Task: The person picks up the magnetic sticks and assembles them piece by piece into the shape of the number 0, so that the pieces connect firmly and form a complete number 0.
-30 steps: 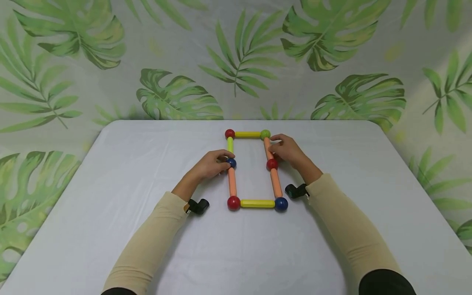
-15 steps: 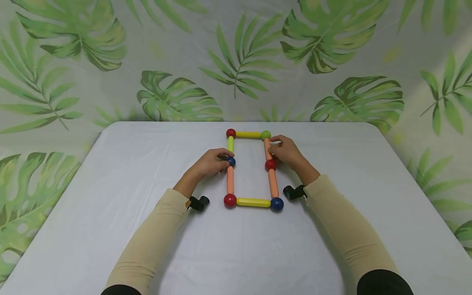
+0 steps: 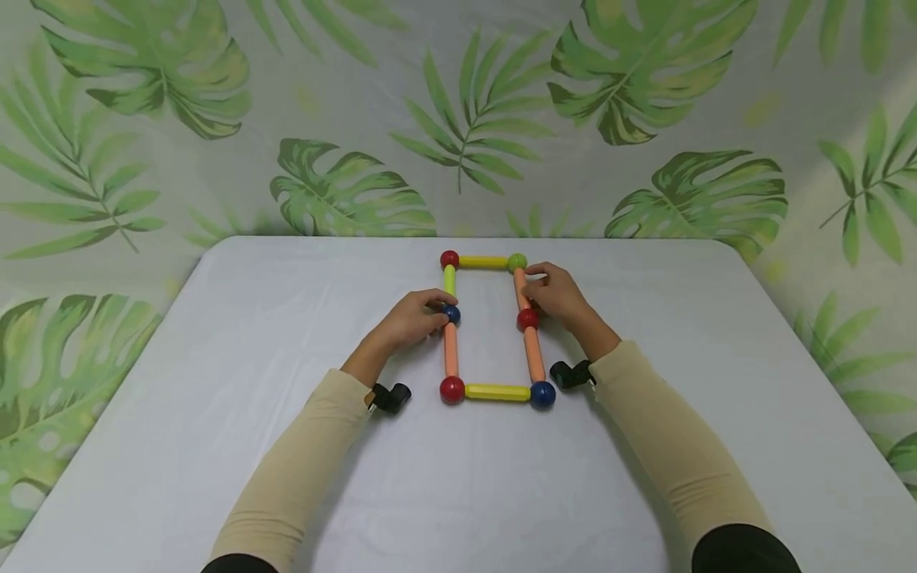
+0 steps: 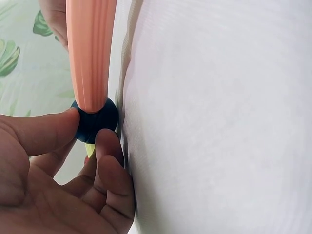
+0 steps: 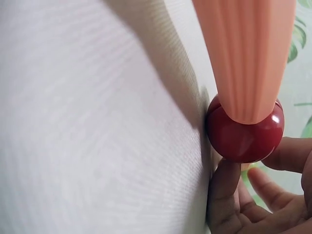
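Observation:
A tall rectangle of toy building rods and balls lies on the white table. My left hand (image 3: 411, 321) pinches the blue ball (image 4: 92, 127) midway along its left side, between the lime rod (image 3: 449, 280) and an orange rod (image 3: 450, 350). On the right side, my right hand (image 3: 560, 294) grips the far orange rod (image 3: 520, 285) just beyond the red ball (image 5: 245, 134); the right wrist view has a fingertip right at that ball and the thumb partly hidden behind it. The near orange rod (image 5: 248, 58) runs from the red ball toward the wrist camera.
Yellow rods form the far side (image 3: 483, 262) and near side (image 3: 497, 392). Corner balls are red (image 3: 450, 259) and green (image 3: 517, 262) at the far end, red (image 3: 452, 390) and blue (image 3: 542, 395) at the near end. Leaf-printed cloth (image 3: 344, 187) hangs behind the table.
The near end of the rectangle shifted a little left, then slightly back right. Both hands keep their holds and have hardly moved.

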A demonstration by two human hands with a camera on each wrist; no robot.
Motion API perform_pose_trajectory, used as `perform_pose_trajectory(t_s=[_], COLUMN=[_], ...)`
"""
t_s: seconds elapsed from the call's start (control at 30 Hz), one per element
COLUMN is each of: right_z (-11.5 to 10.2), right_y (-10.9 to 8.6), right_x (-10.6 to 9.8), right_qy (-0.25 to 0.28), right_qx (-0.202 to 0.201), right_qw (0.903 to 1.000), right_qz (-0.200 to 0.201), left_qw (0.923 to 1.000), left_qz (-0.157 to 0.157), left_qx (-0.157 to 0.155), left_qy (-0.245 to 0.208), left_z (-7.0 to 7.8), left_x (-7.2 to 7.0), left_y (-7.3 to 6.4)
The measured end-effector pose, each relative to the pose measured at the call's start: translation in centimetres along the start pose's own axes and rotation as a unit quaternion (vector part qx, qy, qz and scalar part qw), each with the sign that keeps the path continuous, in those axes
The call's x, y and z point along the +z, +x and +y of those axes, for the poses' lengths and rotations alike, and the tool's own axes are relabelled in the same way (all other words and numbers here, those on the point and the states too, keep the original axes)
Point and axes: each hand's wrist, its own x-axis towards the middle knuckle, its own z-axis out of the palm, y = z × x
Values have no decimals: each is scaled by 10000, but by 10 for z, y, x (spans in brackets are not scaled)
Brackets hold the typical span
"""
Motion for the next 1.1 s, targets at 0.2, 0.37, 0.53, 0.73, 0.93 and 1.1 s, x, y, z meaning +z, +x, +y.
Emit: perform_pose_trajectory(t_s=[0.2, 0.37, 0.53, 0.73, 0.93, 1.1], right_z=[0, 8, 36, 71, 94, 104], right_y=[-2, -9, -36, -82, -127, -139], right_x=[-1, -10, -41, -84, -107, -107], right_qy=[10, -142, -740, -1824, -2522, -2642], right_qx=[23, -36, -258, -1045, -2002, -2359], right_qw=[10000, 9998, 9955, 9734, 9457, 9351], right_qz=[13, -143, -534, -910, -431, -154], left_qw=[9999, 9994, 9997, 9995, 9962, 9914], left_qz=[34, 23, 137, 51, -662, -605], left_qx=[-31, 61, 122, 286, 182, 166], left_qy=[137, 325, 175, 97, 542, 1150], left_z=[1, -3, -10, -20, -28, -29], left_x=[1, 0, -31, -79, -95, -94], left_y=[2, -3, -19, -50, -77, -83])
